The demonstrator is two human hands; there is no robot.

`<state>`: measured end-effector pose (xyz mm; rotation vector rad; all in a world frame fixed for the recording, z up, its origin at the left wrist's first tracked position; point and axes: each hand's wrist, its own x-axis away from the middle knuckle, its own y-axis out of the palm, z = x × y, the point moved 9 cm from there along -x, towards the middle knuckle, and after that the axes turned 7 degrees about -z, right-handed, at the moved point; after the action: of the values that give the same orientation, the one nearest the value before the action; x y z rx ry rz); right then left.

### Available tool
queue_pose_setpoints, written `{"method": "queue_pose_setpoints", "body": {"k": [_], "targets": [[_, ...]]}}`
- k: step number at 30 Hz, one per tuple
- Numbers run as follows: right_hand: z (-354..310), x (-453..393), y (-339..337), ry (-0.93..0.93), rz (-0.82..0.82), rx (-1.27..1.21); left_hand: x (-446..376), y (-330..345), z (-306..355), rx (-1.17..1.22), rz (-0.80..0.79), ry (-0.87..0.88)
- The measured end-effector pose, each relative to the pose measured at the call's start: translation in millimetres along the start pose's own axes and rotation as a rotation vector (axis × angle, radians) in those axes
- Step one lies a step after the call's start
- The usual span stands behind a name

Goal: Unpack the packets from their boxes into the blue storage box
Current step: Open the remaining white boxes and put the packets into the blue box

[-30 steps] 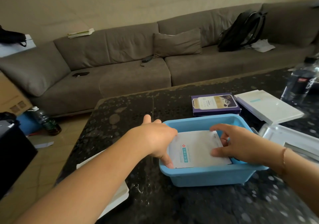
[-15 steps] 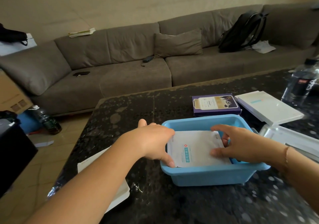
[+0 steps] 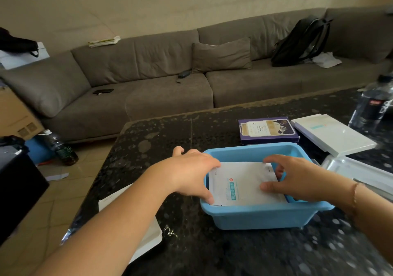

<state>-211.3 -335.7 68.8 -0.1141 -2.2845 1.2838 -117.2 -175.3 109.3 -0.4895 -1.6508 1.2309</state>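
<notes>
The storage box (image 3: 255, 216) is light blue. The packet (image 3: 242, 182) in it is white with teal print and a red cross. The table (image 3: 212, 254) is black, speckled grey. The far box (image 3: 268, 130) is purple and gold; the right box (image 3: 331, 134) is white.

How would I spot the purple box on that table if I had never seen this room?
Start at the dark speckled table in front of the long grey sofa. Find the blue storage box where both hands are busy; the purple box lies flat just behind it. Its neighbour on the right is a plain white box; only this one is purple with a pale printed label.
</notes>
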Motion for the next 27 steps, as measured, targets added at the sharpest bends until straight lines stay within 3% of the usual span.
{"method": "queue_pose_setpoints", "body": {"k": [14,20,27], "targets": [[-3.9,0.3,3.1,-0.009,-0.006,0.005,-20.4,0.6,30.1,-0.365,0.012,-0.075],[-2.4,0.7,3.5,-0.017,-0.024,-0.015,-14.2,0.0,14.1,-0.199,-0.058,-0.079],[-0.2,0.6,1.8,-0.003,0.005,-0.021,-8.0,-3.8,5.5,-0.107,-0.028,-0.049]]}}
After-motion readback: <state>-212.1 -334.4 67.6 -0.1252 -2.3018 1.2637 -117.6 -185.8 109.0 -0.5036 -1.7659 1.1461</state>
